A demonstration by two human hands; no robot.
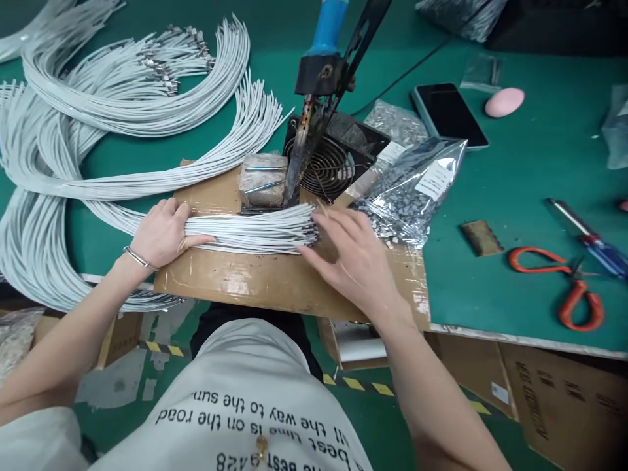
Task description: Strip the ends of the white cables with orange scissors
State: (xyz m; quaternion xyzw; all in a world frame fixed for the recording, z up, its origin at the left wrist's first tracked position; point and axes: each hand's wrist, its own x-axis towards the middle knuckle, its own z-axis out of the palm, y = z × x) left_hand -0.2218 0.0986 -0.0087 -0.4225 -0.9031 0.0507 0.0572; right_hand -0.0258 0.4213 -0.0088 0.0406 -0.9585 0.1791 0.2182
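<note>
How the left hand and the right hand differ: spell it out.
The left hand is closed over the white wires, while the right hand is open at their ends. The left hand has a bracelet at its wrist; the right hand shows none. Both hands are gloveless and at the same bundle.

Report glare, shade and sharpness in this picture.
Head view: pale glare on the glossy brown cardboard sheet, bright highlights on the shiny silvery plastic bag; head view: the brown cardboard box at lower right, below the flat green table, sits in dimmer light; head view: strands in the long white cable bundle are distinct, while the bare right hand looks slightly soft.
</note>
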